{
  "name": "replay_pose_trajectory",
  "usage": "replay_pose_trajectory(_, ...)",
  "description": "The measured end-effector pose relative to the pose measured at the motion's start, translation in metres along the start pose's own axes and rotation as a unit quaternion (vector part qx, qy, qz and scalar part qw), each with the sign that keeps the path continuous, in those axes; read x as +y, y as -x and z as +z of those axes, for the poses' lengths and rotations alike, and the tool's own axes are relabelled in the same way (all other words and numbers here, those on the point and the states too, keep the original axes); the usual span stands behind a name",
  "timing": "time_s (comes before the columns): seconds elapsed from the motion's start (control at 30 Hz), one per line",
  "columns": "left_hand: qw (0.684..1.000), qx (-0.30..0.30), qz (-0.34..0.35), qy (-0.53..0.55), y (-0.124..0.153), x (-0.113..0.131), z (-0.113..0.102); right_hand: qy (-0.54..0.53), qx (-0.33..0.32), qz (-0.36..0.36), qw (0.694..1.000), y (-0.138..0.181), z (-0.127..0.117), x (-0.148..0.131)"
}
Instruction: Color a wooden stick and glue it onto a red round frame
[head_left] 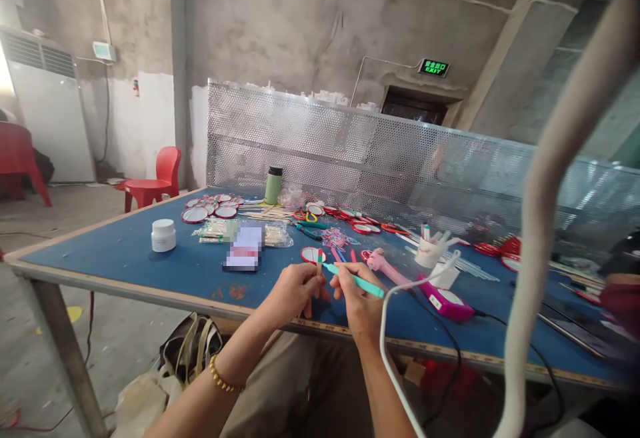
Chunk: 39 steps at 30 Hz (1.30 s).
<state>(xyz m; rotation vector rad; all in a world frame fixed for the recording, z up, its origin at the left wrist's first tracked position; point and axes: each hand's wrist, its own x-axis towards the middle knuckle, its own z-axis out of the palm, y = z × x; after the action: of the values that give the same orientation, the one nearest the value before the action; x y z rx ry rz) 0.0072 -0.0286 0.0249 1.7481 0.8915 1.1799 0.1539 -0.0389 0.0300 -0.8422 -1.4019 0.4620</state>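
Right of the smartphone, the left hand pinches a green-ended stick, and the right hand's fingers grasp a turquoise marker pen, its tip at or just beside the stick. The table's near edge runs before the phone; bare blue tabletop stretches left of it, past a white jar. Pliers lie to its right, farther back.

Jar left of phone, marker right

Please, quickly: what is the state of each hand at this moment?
Left hand: closed, holding a thin stick with a green end.
Right hand: closed, holding a turquoise marker.
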Motion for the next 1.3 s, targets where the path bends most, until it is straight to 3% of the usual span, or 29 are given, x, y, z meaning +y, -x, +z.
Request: replay_pose_trajectory(1.3, 0.999, 0.021, 0.021, -0.035, 0.0009, 0.0009, 0.0042, 0.049, -0.033, -0.029, 0.998, -0.0023, -0.0032, 0.0028)
